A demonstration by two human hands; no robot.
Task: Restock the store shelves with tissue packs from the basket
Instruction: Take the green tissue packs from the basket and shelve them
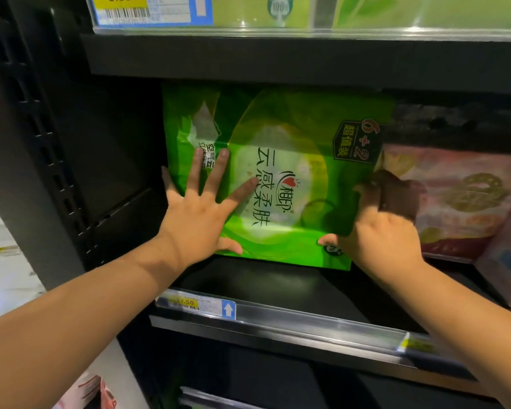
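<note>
While the green tissue pack stands on the black shelf with its printing turned sideways, you have both hands on it. It sits back from the front lip, at the left end of the bay.

Your left hand lies flat on the pack's front left part, fingers straight and spread wide apart. Your right hand grips the lower right edge: the thumb presses the front and the other fingers curl round the side, out of sight behind the wrapper.

Just beside the pack on the right lies a pink pack, touching or nearly touching it; you cannot tell which.

Along the shelf's front edge runs a clear strip with a yellow price label and a blue arrow tag. On the left rises a black slotted upright. Above, the upper shelf carries more green packs behind a clear rail.
</note>
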